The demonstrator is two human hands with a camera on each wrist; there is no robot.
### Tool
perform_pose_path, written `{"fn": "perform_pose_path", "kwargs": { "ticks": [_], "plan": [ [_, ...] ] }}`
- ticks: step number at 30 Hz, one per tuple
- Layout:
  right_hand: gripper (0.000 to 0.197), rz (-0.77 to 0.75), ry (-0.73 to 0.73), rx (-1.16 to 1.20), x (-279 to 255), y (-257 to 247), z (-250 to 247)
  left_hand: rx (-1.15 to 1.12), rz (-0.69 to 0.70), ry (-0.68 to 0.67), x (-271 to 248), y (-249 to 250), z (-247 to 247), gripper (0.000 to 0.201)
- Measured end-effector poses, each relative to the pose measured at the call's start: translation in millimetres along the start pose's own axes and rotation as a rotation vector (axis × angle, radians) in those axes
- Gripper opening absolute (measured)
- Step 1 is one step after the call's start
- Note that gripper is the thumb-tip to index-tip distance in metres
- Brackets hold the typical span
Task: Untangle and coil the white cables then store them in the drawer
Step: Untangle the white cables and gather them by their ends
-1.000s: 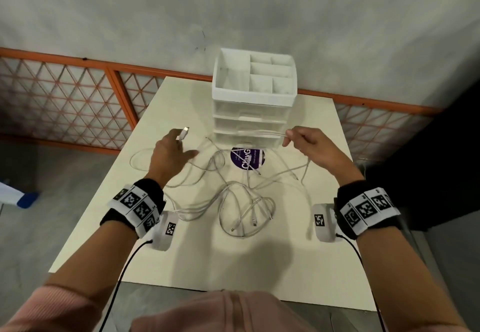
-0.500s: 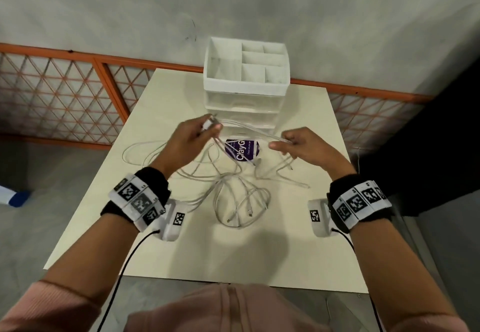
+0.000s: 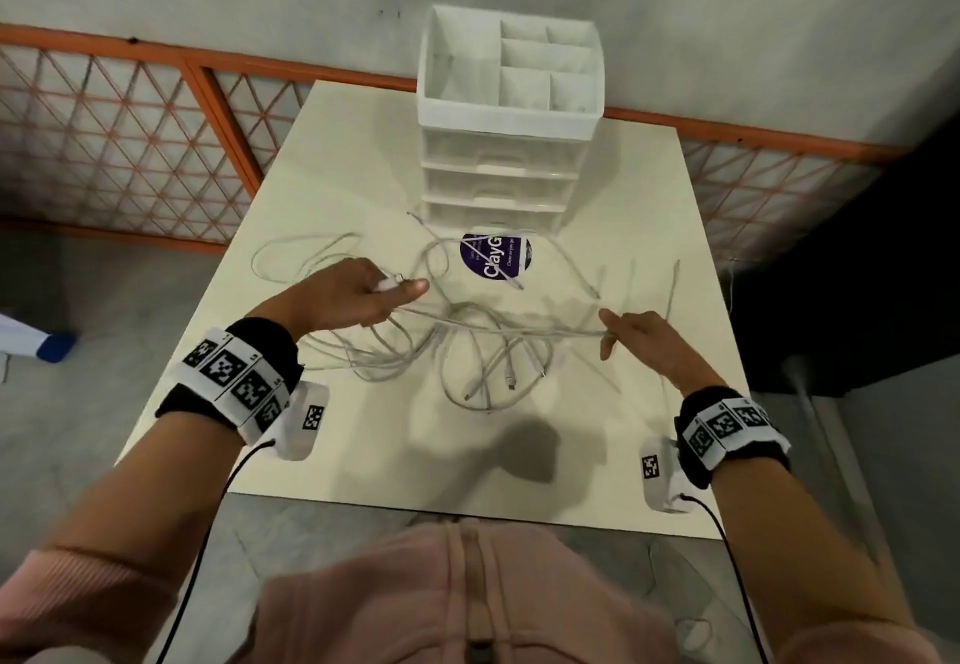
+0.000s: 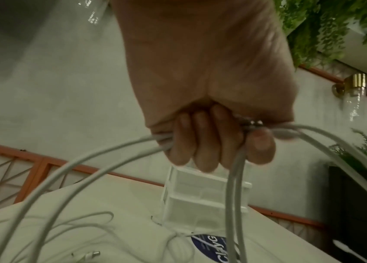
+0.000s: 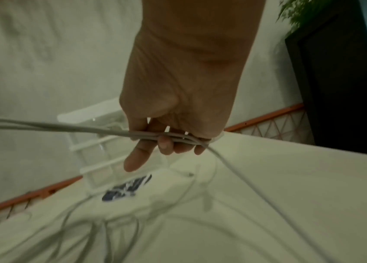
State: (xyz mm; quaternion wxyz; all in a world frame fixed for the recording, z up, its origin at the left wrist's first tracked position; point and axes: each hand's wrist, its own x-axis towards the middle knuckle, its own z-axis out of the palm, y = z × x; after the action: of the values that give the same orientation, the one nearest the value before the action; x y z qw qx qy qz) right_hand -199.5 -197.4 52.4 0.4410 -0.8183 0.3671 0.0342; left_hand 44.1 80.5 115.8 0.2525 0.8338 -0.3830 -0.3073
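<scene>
Several white cables (image 3: 483, 351) lie tangled on the cream table (image 3: 467, 455), in front of a white drawer unit (image 3: 504, 164). My left hand (image 3: 358, 294) grips a cable plug and strands (image 4: 236, 160) in a fist left of the tangle. My right hand (image 3: 639, 341) holds the same strands (image 5: 146, 136) under curled fingers, index finger pointing out. The strands run taut between both hands above the table. All the drawers look closed.
A round purple sticker (image 3: 496, 258) sits on the table before the drawer unit. An orange lattice railing (image 3: 130, 144) runs behind the table's left and far edges. The unit's top tray (image 3: 511, 68) has open compartments. A dark cabinet (image 3: 857, 300) stands to the right.
Both hands have come down toward me and spread apart, pulling the held strands taut across the tangle. The left hand's plug end dropped from near the drawers to lower left.
</scene>
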Motion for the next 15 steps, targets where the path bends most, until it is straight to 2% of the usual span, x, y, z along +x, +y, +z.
{"fn": "perform_pose_path", "kwargs": {
  "ticks": [4,7,8,10,12,15],
  "plan": [
    [0.039,0.053,-0.134,-0.150,4,16,25,0.223,-0.029,-0.231,-3,6,17,0.061],
    [0.011,-0.011,-0.084,-0.191,12,14,44,0.334,-0.054,-0.356,-3,8,32,0.056],
    [0.008,-0.038,-0.046,-0.143,14,11,52,0.353,-0.059,-0.370,-2,9,36,0.055],
    [0.013,-0.054,-0.002,-0.096,21,7,70,0.365,-0.059,-0.376,-1,11,43,0.053],
    [0.019,-0.041,-0.011,-0.178,28,6,88,0.365,-0.054,-0.372,-1,14,47,0.051],
    [0.009,-0.042,-0.016,-0.255,36,6,97,0.312,-0.054,-0.347,-1,17,46,0.041]
  ]
}}
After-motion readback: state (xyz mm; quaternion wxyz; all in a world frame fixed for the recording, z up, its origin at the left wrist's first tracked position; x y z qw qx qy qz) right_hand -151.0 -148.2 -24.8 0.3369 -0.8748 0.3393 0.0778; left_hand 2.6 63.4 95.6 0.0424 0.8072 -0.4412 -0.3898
